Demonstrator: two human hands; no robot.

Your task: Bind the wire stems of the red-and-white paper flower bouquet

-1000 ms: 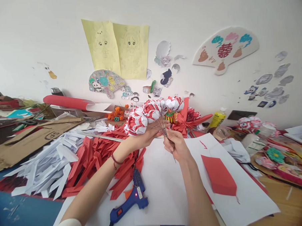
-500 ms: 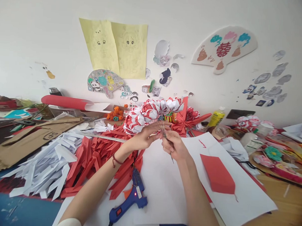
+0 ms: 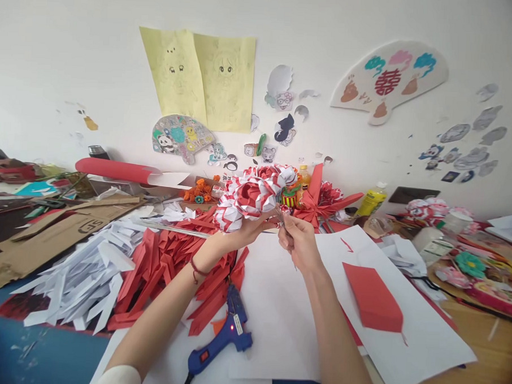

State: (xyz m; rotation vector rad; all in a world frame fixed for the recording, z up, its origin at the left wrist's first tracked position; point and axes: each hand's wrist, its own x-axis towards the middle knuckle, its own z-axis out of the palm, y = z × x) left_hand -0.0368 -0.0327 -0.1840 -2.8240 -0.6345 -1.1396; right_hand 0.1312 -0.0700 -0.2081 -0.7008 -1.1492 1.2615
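Note:
Both my hands are raised over the table's middle, holding a bunch of red-and-white folded paper flowers [image 3: 256, 193] on thin wire stems [image 3: 280, 218]. My left hand [image 3: 241, 234] grips the bunch just under the flower heads. My right hand [image 3: 298, 242] pinches the wire stems together just below, touching the left hand's fingers. The flower heads cluster tightly and lean left.
A blue glue gun [image 3: 219, 344] lies on white paper [image 3: 276, 323] near me, light on. Piles of folded red strips [image 3: 163, 267] and white strips [image 3: 78, 280] lie left, beside cardboard [image 3: 46, 234]. A red folded paper [image 3: 372, 296] lies right. Yellow bottle [image 3: 369, 201] and crafts crowd the back.
The flower heads have drawn closer together and tilted left as my hands gathered the stems. The view shifted slightly.

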